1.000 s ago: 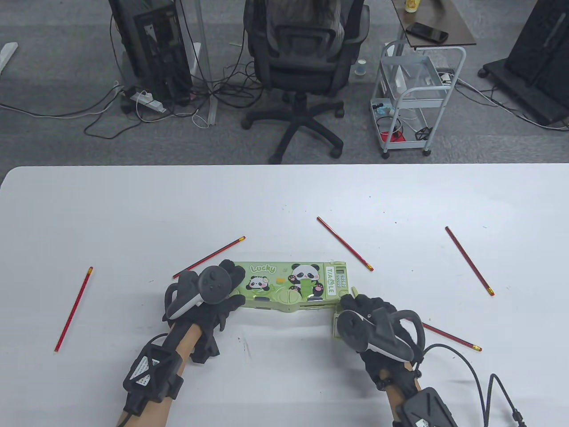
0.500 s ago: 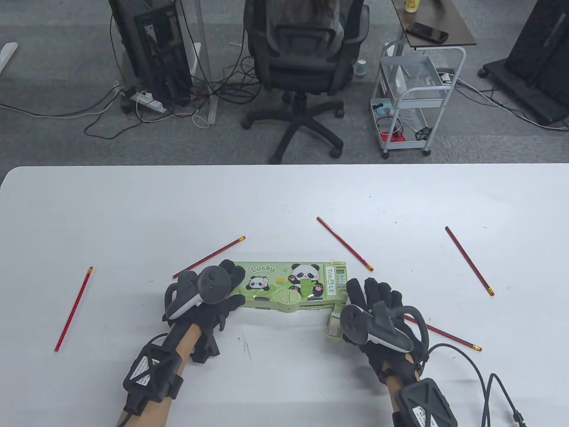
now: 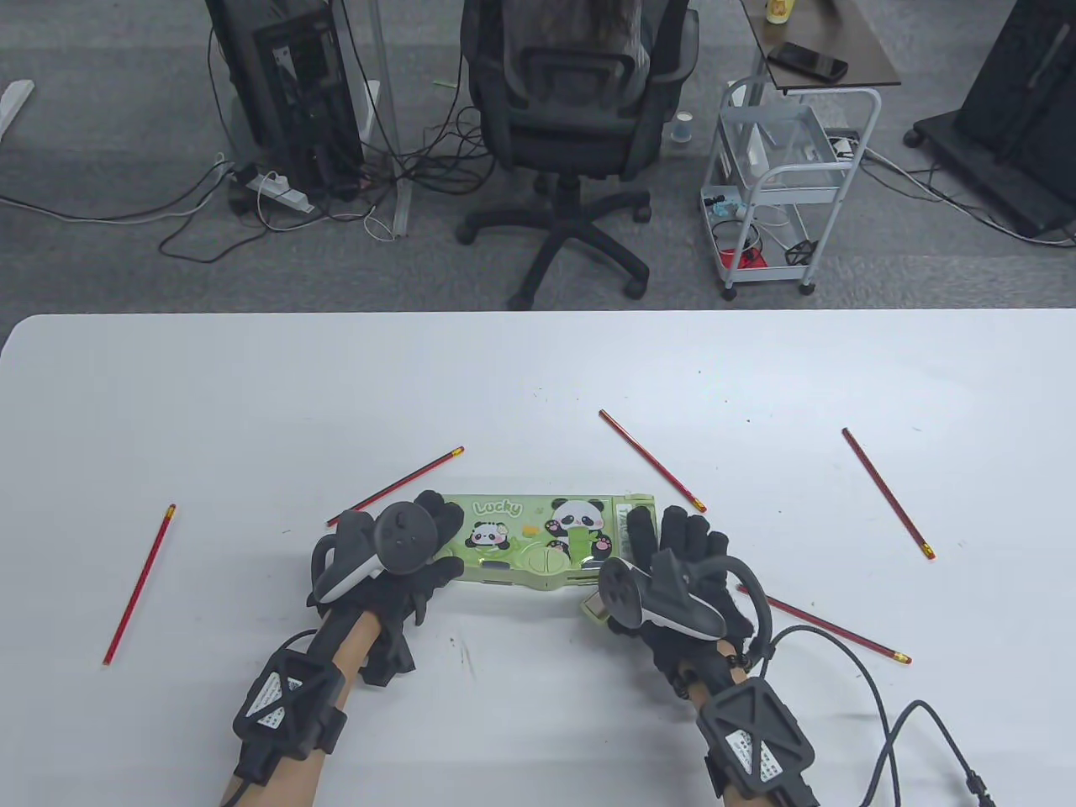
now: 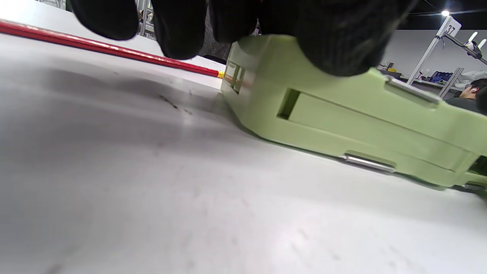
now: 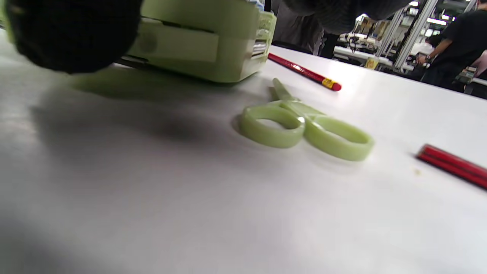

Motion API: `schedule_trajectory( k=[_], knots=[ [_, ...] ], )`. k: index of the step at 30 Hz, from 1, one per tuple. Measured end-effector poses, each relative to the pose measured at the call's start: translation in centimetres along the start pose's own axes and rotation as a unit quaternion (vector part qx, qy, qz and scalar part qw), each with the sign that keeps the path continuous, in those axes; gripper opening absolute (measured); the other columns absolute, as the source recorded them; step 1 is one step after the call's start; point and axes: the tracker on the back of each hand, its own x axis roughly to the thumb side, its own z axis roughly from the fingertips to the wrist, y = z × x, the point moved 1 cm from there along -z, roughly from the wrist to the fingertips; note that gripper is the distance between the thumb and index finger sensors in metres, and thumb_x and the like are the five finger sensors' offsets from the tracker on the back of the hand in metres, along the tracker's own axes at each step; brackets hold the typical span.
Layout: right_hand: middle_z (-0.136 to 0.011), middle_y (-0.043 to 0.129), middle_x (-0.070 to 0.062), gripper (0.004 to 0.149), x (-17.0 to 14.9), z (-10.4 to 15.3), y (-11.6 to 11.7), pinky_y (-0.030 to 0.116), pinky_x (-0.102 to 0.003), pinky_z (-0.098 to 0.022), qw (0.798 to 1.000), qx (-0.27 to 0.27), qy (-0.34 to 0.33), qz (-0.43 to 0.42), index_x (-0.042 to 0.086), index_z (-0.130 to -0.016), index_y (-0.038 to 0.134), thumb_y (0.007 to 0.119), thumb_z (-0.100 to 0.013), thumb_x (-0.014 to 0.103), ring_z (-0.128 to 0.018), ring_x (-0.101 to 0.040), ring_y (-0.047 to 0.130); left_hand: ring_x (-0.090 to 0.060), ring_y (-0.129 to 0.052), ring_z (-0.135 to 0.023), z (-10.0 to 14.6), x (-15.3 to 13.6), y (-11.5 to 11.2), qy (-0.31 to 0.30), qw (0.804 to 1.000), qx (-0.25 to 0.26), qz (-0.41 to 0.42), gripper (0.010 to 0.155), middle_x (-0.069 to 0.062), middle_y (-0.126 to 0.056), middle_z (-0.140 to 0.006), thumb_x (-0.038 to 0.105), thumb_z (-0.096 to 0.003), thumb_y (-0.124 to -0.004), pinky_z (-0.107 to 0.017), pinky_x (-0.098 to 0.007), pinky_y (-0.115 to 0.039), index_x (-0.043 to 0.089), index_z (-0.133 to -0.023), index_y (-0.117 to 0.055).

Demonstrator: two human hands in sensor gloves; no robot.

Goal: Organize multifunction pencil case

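Five red pencils lie scattered on the white table point(image 3: 210, 395). Far left, one pencil point(image 3: 139, 584) lies steeply slanted, well apart from everything else. A second pencil point(image 3: 412, 477) runs diagonally just beyond the left hand point(image 3: 395, 559), its yellow-banded end up and to the right; the left wrist view shows this end close to the case's left corner.

Left hand: fingers draped over the left end of the green pencil case point(image 3: 538, 546), thumb along the near edge, so it grips that end. A tracker sits on the back of the hand.

The case lies flat near the table's front edge, between the two hands, long side across. The lid reads "Lucky" in pale letters, with two panda pictures; a vertical strip of letters near the right end is partly covered by fingers and cannot be read whole. A small green compartment point(image 3: 593, 607) sticks out toward the person at the case's near right corner, beside the right hand's tracker.

Third pencil point(image 3: 651, 461) lies beyond the case's right end.

Right hand point(image 3: 672, 580): fingers laid straight over the right end of the case, pressing on it.

Green scissors point(image 5: 304, 127), seen only in the right wrist view, lie flat on the table just beside the case's right end.

Fourth pencil point(image 3: 828, 629) lies to the right of the right hand. Fifth pencil point(image 3: 888, 493) lies far right, well apart.
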Motion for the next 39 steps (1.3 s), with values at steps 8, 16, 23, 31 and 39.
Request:
schedule_trajectory(
  k=[8, 16, 23, 31, 39],
  knots=[
    [-0.102, 0.025, -0.055, 0.121, 0.2, -1.8, -0.2, 0.052, -0.076, -0.069, 1.000, 0.030, 0.004, -0.009, -0.007, -0.110, 0.009, 0.074, -0.035, 0.062, -0.095, -0.074, 0.049, -0.040, -0.068, -0.107, -0.1, -0.1, 0.1, 0.001, 1.000, -0.004, 0.005, 0.067, -0.007, -0.052, -0.119, 0.044, -0.0426, -0.080, -0.069, -0.070, -0.060, 0.031, -0.105, -0.057],
    [-0.101, 0.025, -0.056, 0.121, 0.9, -3.1, -0.6, 0.053, -0.076, -0.069, 1.000, 0.018, 0.013, -0.007, -0.007, -0.110, 0.008, 0.074, -0.037, 0.063, -0.094, -0.074, 0.049, -0.039, -0.068, -0.107, -0.1, -0.1, 0.2, 0.002, 1.000, -0.008, 0.006, 0.067, -0.007, -0.052, -0.119, 0.043, -0.0427, -0.080, -0.069, -0.070, -0.060, 0.031, -0.105, -0.058],
    [-0.099, 0.029, -0.057, 0.118, 1.2, -3.9, -0.2, 0.058, -0.074, -0.067, 0.999, 0.021, 0.028, -0.023, -0.008, -0.110, 0.010, 0.073, -0.039, 0.063, -0.092, -0.073, 0.056, -0.038, -0.068, -0.108, -0.2, -0.1, 0.2, 0.003, 1.000, -0.011, 0.004, 0.067, -0.007, -0.051, -0.119, 0.042, -0.0425, -0.079, -0.069, -0.070, -0.060, 0.031, -0.104, -0.058],
    [-0.097, 0.036, -0.058, 0.115, 1.1, -3.9, -0.3, 0.066, -0.070, -0.066, 0.999, 0.018, 0.032, -0.037, -0.005, -0.112, 0.017, 0.074, -0.038, 0.063, -0.090, -0.068, 0.068, -0.038, -0.068, -0.108, -0.2, -0.1, 0.2, 0.003, 1.000, -0.013, 0.007, 0.067, -0.006, -0.051, -0.119, 0.042, -0.0425, -0.079, -0.069, -0.070, -0.060, 0.031, -0.104, -0.057],
    [-0.096, 0.048, -0.055, 0.112, 1.6, -3.9, -0.6, 0.074, -0.066, -0.063, 0.999, -0.005, 0.051, -0.011, -0.004, -0.113, 0.026, 0.074, -0.038, 0.064, -0.085, -0.063, 0.080, -0.038, -0.068, -0.108, -0.2, 0.0, 0.2, 0.004, 1.000, -0.012, 0.007, 0.067, -0.007, -0.051, -0.119, 0.042, -0.0425, -0.079, -0.069, -0.070, -0.060, 0.031, -0.104, -0.057]
  ],
)
